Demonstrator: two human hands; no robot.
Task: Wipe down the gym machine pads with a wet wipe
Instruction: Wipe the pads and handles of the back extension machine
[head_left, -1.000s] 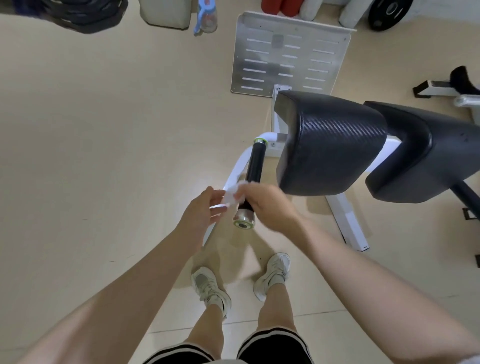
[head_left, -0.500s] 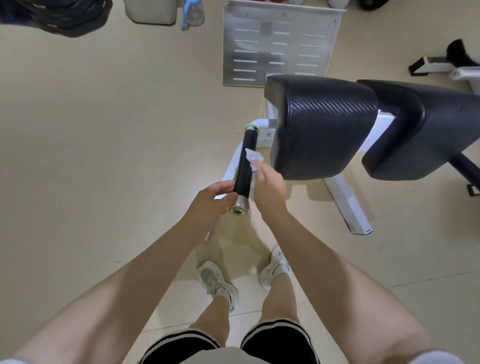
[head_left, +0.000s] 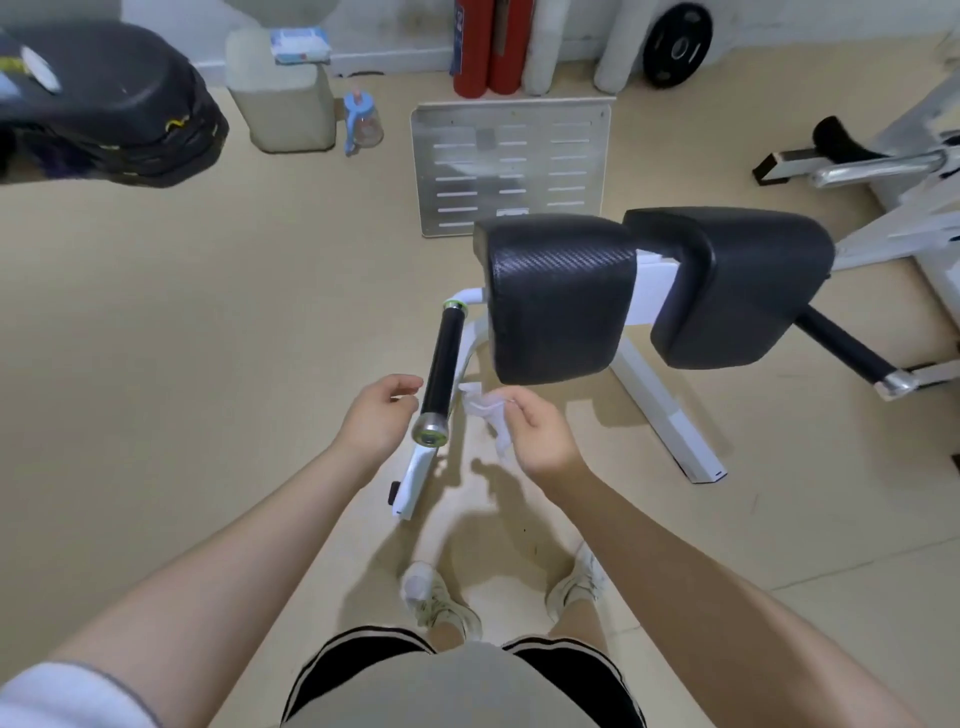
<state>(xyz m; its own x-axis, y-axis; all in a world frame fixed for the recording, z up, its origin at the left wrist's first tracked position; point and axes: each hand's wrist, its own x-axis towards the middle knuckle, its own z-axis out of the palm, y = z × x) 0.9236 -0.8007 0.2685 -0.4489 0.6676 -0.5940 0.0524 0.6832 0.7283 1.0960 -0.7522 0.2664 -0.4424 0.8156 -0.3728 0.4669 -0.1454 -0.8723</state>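
A single wide-angle view looked forward and steeply down from the person's head, close above both forearms, which ran in from the lower corners toward the frame's centre. The shoes (head_left: 441, 597) sat at lower centre, the two black pads (head_left: 558, 299) right of centre, and the far wall (head_left: 405, 31) curved along the top edge.

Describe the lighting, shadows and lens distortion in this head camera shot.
Head view: light from above and behind throws soft shadows of the arms onto the floor near the shoes; wide-angle bending curves the forearms and edges; the wet wipe in the right hand looks slightly blurred.
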